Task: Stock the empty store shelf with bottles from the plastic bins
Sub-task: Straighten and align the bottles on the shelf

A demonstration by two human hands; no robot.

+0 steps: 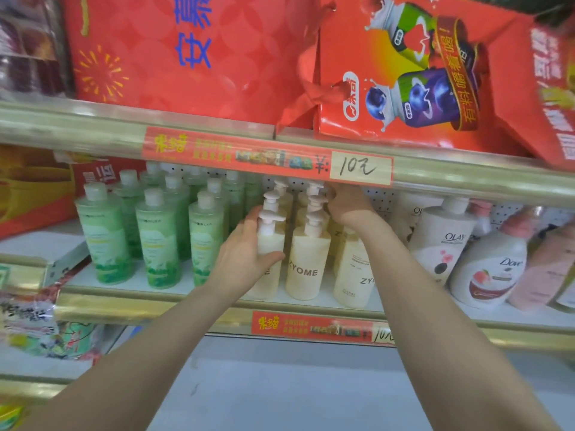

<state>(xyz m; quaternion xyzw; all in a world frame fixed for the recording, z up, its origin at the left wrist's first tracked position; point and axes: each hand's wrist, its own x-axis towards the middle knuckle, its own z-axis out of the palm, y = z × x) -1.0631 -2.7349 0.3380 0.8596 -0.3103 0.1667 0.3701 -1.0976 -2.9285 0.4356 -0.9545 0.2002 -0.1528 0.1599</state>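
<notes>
Shelf (149, 279) is white with a gold front rail, and both bare arms reach into it. Left hand (245, 259) is wrapped around the shoulder of a cream pump bottle (270, 241) in the front row; its label is mostly covered by the thumb, with only a final "E" readable. Whether that bottle's base touches the shelf is hidden by the forearm.

Right hand (347, 203) is far back under the upper shelf rail (466, 178), next to the pump heads of the rear cream bottles. Its fingers are tucked behind the price strip (267, 157), so I cannot tell whether its grip is closed on anything.

ZYOME bottle (306, 265) stands upright just right of the held one; another one further right is partly cut off by the right forearm.

Green bottles (155, 241) stand in rows to the left. Olay bottle (441, 241) and Dove bottle (488, 269) lean to the right, with their edges blurred.

Red gift boxes (193, 57) sit above, with the tops cropped.
</notes>
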